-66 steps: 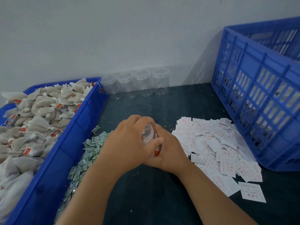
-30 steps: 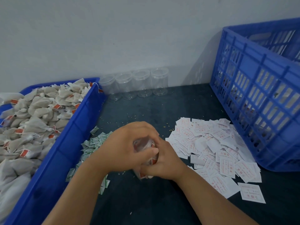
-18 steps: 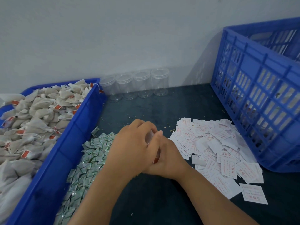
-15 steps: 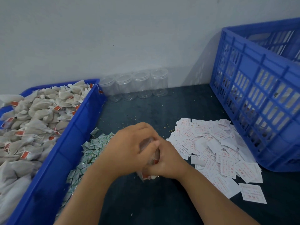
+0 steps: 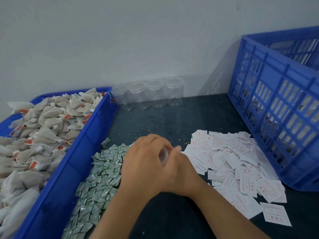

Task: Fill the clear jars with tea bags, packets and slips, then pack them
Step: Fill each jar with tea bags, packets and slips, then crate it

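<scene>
The clear jar [image 5: 163,155], barely visible just beside the slip pile [image 5: 229,163], was gripped by the left hand [image 5: 145,164] and the right hand [image 5: 183,173], both curled round it, apparently being filled, while 4 other jars [image 5: 148,95] well beyond that pile stood empty, with packing yet to come.

Four empty clear jars [image 5: 157,94] stand upright in a row on the table [image 5: 172,121] at the far wall. Pale tea bags [image 5: 43,126] with red tags are heaped in the blue tray [image 5: 82,135] on the left. Green-white packets [image 5: 100,178] are piled just right of it, and white, red-printed slips [image 5: 233,163] are spread further right. Between the piles, a blurred jar [image 5: 163,155] sits in the grip of the left hand [image 5: 145,163] and right hand [image 5: 183,171].
</scene>
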A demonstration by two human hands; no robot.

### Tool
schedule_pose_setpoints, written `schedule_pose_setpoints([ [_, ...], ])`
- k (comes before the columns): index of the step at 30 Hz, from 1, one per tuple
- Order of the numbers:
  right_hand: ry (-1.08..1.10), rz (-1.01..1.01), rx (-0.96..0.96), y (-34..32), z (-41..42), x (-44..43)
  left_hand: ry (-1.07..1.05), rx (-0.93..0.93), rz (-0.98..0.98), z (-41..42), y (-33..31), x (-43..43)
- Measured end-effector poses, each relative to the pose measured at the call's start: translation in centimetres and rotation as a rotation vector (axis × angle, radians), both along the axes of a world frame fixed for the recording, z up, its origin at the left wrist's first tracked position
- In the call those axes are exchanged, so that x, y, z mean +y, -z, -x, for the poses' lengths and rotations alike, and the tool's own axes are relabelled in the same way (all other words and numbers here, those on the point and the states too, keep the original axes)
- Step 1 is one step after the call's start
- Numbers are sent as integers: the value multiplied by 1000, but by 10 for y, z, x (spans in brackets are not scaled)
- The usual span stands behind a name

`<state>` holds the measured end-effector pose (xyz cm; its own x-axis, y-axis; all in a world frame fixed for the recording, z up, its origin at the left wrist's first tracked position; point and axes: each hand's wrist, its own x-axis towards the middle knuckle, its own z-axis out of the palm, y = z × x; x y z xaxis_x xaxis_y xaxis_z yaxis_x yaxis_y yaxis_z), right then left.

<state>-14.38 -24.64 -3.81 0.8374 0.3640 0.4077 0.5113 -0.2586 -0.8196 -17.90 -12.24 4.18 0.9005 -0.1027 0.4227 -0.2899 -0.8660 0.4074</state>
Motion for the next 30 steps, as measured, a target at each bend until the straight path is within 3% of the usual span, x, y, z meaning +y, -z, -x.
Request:
schedule_pose_setpoints([
  [4, -75, -53, 111, 3, -1, -3, 406, 152, 171, -11, -4, 33],
  [8, -26, -146, 167, 5, 1, 7, 112, 246, 64, -11, -6, 36],
  [10, 25, -59, 84, 6, 0, 6, -61, 294, 109, -5, -3, 19],
  [13, 8, 44, 28, 1, 1, 2, -199, 126, 112, 3, 0, -5],
  [15, -57, 10, 74, 2, 0, -2, -131, 36, 124, 5, -2, -4],
  [20, -63, -72, 135, 1, 1, -3, 279, 146, 213, -2, -6, 32],
  [22, -60, -85, 130, 2, 1, 2, 236, 204, 153, -3, -8, 37],
  [25, -20, -55, 53, 6, 1, 7, -6, 252, -5, -2, -2, 26],
  [28, -22, 3, 17, 8, 0, 5, -169, 156, 52, 1, 3, 5],
  [30, -29, -1, 61, 8, -1, -1, -109, 67, 111, 1, 2, 3],
])
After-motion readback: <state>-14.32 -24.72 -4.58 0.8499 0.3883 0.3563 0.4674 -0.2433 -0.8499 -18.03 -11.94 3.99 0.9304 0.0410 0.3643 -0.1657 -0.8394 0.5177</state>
